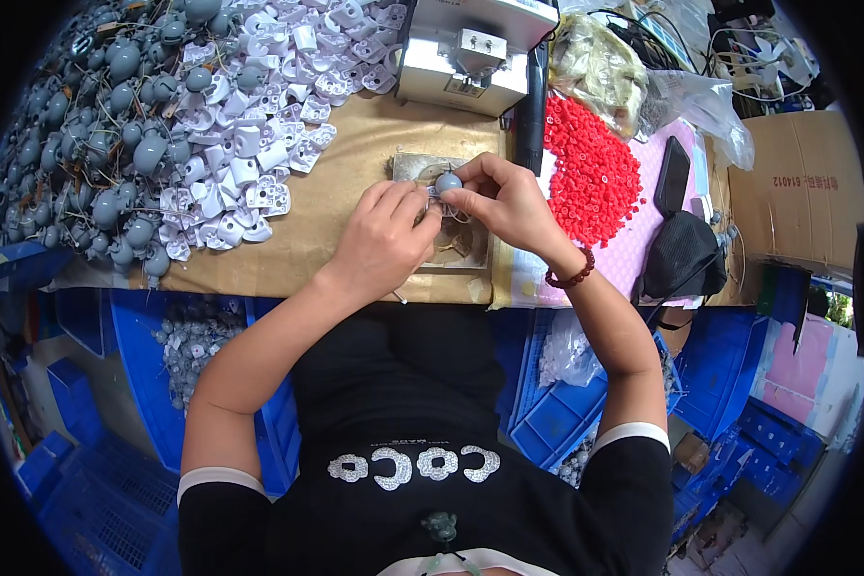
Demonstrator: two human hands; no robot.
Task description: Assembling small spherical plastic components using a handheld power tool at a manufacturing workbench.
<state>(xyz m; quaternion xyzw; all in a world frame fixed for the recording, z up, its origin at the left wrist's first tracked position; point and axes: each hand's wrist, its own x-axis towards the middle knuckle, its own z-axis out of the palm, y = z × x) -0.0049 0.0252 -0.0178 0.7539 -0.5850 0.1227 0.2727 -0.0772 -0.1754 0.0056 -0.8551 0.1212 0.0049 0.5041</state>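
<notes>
Left hand [382,242]: pinches small white plastic bracket [433,195], steadying it.
Right hand [502,200]: pinches round grey wired capsule [448,181], seating it.
Surface [355,163]: parts piled within reach.

Two hands [384,240] — one grey ball [448,181]; one phone [672,175].

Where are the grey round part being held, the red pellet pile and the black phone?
grey round part [448,181]: head view, on its rounded top between the fingertips.
red pellet pile [593,173]: head view, on the pile's middle.
black phone [672,175]: head view, on the middle of its dark face.
</notes>
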